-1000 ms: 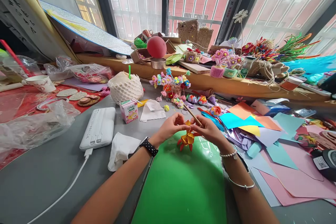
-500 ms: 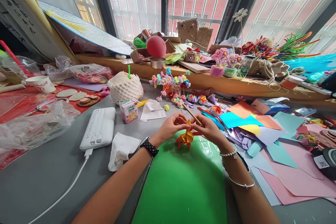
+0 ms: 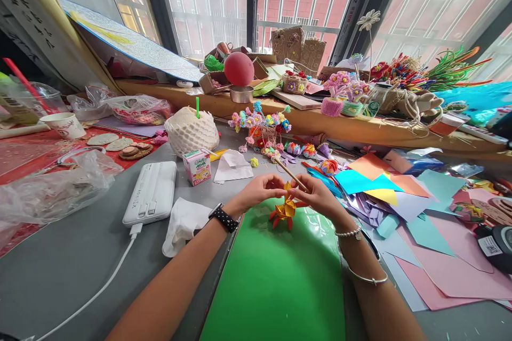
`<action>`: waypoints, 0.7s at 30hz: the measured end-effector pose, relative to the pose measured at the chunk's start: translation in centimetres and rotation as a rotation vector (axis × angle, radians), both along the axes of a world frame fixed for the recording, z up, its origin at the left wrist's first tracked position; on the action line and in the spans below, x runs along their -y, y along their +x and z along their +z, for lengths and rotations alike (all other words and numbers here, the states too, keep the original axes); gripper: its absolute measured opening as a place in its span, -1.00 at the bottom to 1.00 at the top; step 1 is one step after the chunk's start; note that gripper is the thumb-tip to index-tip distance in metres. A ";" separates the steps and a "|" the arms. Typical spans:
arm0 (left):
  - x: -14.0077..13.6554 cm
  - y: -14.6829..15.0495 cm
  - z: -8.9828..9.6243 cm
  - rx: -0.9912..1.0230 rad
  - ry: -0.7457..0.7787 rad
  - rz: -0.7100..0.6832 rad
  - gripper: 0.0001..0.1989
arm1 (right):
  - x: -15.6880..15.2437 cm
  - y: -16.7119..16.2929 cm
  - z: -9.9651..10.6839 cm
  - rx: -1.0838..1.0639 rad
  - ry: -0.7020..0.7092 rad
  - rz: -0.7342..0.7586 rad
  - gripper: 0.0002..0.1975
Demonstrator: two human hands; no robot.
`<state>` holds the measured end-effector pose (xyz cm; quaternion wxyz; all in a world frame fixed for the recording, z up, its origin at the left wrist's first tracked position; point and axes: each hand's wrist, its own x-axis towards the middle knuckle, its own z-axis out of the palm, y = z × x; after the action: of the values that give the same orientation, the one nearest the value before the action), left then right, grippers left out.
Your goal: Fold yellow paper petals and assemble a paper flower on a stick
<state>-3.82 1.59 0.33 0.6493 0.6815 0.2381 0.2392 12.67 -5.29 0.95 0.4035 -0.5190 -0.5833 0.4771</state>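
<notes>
An orange and red folded paper flower (image 3: pixel 285 210) is held between my two hands, just above a glossy green mat (image 3: pixel 280 282). My left hand (image 3: pixel 264 192) pinches one of its upper petals from the left. My right hand (image 3: pixel 314 193) grips the flower's right side with fingertips and thumb. A thin wooden stick (image 3: pixel 288 171) also sits in my right hand, slanting up and to the left. The fingertips hide part of the petals. A black dotted watch band is on my left wrist, bracelets on my right.
Coloured paper sheets (image 3: pixel 400 186) spread over the right side. A white power bank (image 3: pixel 150 192) with a cable, a small drink carton (image 3: pixel 197 167), a netted coconut (image 3: pixel 191 130) and crumpled tissue (image 3: pixel 182 226) lie to the left. Beaded flowers (image 3: pixel 260 125) stand behind my hands.
My left forearm and wrist have shifted slightly left and up. Both hands keep their hold on the paper flower; the stick stays in my right hand.
</notes>
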 end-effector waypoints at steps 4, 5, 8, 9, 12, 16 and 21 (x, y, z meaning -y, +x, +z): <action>-0.1 -0.1 0.0 0.001 -0.003 -0.024 -0.75 | 0.0 0.0 0.0 0.000 0.015 -0.002 -0.72; -0.1 -0.1 0.0 0.005 0.007 -0.023 -0.75 | 0.0 0.0 0.1 0.006 0.026 -0.003 -0.73; 0.0 -0.1 -0.1 0.022 0.032 -0.019 -0.76 | -0.1 -0.1 0.0 0.052 0.065 -0.012 -0.75; 0.0 0.0 -0.1 0.025 0.040 -0.016 -0.77 | -0.1 -0.1 -0.1 0.065 0.075 -0.016 -0.76; 0.1 0.0 -0.1 0.020 0.069 0.001 -0.78 | -0.2 -0.1 -0.2 0.081 0.082 -0.021 -0.78; 0.0 0.0 -0.1 0.000 0.060 0.003 -0.80 | -0.1 0.0 -0.2 0.092 0.079 -0.013 -0.79; -0.2 -0.1 -0.1 -0.004 0.013 -0.005 -0.79 | -0.1 0.2 -0.2 0.112 0.076 -0.012 -0.80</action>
<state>-3.93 1.82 0.24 0.6450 0.6868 0.2361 0.2377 12.85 -5.21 0.74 0.3925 -0.5324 -0.6196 0.4225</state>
